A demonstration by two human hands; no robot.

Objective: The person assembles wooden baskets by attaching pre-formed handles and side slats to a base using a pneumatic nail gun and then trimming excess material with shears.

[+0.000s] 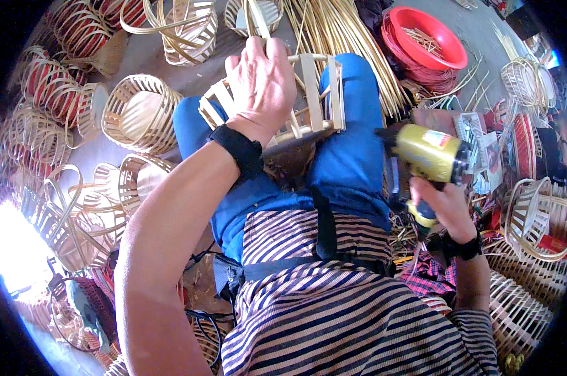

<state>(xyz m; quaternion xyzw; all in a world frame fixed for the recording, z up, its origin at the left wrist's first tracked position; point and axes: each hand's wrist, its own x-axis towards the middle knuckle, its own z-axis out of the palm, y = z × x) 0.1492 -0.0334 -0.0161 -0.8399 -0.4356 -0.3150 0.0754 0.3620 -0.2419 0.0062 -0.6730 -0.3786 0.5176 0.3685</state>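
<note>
I have 1 pale, open-slatted basket [310, 91] lying across 2 blue-trousered knees [359, 78], and 1 yellow-and-black drill [429, 153] to their right, slightly blurred, its nose pointing left.

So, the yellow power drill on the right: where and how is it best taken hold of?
Probably by the handle, coming from the person's right, as the right hand does. The yellow power drill's nose points left, so that side keeps fingers behind it, and the handle sits below the thick cylindrical body. The hand hides much of the handle.
</note>
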